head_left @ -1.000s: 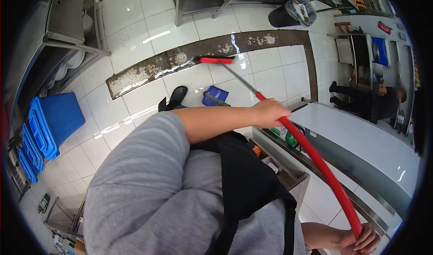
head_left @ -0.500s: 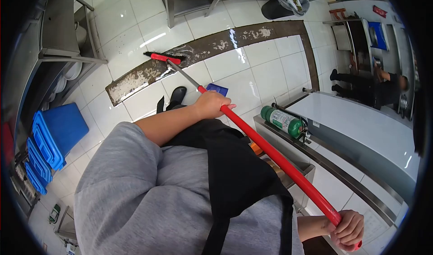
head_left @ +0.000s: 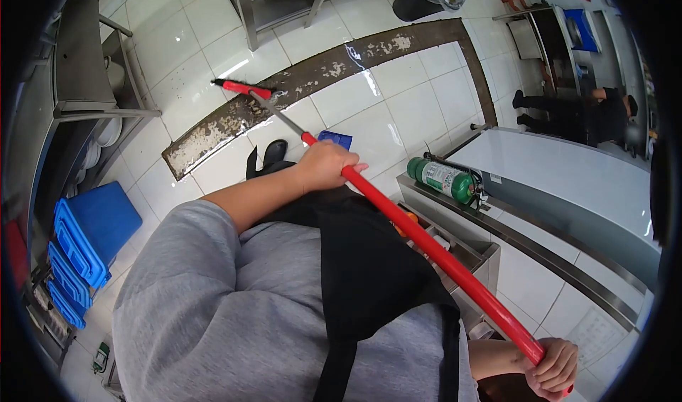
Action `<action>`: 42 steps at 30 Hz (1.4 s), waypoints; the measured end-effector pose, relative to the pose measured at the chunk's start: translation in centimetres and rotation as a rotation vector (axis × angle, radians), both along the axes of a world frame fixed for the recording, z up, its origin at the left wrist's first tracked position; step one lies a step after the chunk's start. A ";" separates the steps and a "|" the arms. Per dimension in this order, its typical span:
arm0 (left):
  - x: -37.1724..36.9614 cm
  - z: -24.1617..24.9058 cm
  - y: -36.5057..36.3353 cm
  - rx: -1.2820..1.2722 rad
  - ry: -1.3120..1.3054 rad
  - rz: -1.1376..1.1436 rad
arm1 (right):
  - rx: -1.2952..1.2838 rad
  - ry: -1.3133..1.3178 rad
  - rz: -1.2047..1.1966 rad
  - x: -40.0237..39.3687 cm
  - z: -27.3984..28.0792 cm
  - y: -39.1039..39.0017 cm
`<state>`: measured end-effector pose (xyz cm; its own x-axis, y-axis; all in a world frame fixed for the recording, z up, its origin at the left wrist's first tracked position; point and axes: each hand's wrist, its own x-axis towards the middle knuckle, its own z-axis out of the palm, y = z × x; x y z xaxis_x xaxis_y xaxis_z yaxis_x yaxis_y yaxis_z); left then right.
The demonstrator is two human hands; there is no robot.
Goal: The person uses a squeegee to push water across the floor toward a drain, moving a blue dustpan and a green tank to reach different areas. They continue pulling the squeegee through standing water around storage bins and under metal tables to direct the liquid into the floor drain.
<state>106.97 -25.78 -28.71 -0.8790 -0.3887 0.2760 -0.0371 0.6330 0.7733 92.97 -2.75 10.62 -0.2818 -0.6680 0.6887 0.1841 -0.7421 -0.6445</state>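
Observation:
A floor squeegee with a long red pole (head_left: 433, 253) runs diagonally across my body. Its red head with a dark edge (head_left: 244, 88) rests on the wet floor at the far side of a dark, worn strip (head_left: 213, 135). My left hand (head_left: 328, 166) is closed around the upper part of the pole, thumb along it. Down at the lower right, my right hand (head_left: 553, 370) wraps the pole near its end. A blue flat object (head_left: 334, 140) lies on the floor just beyond my left hand. My dark boot (head_left: 275, 152) shows beside it.
Blue lidded bins (head_left: 103, 221) stand at left beside steel shelving (head_left: 78, 103). A steel table leg (head_left: 245, 18) and a black bin (head_left: 419, 2) are ahead. At right are a green cylinder (head_left: 444, 180), a white-topped counter (head_left: 561, 174) and a person in dark clothes (head_left: 604, 114).
The view has shifted slightly. The squeegee head has moved a little forward and left, toward the strip's far edge. Both hands keep their hold on the pole.

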 end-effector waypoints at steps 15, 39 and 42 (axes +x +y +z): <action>1.7 -0.5 1.3 0.077 -0.036 -0.042 | 0.023 -0.089 -0.069 -1.3 -0.2 1.1; 8.6 1.3 -0.6 0.101 -0.144 0.263 | -0.065 -0.154 0.292 -1.2 -2.2 -2.9; 8.2 1.6 -0.7 0.101 -0.124 0.271 | -0.067 -0.119 0.334 -1.1 -1.8 -3.3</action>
<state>115.12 -26.48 -27.06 -0.7639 -0.6339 0.1210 -0.2923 0.5070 0.8109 91.91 -6.03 8.81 -0.1361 -0.6915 0.7094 0.4946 -0.6679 -0.5562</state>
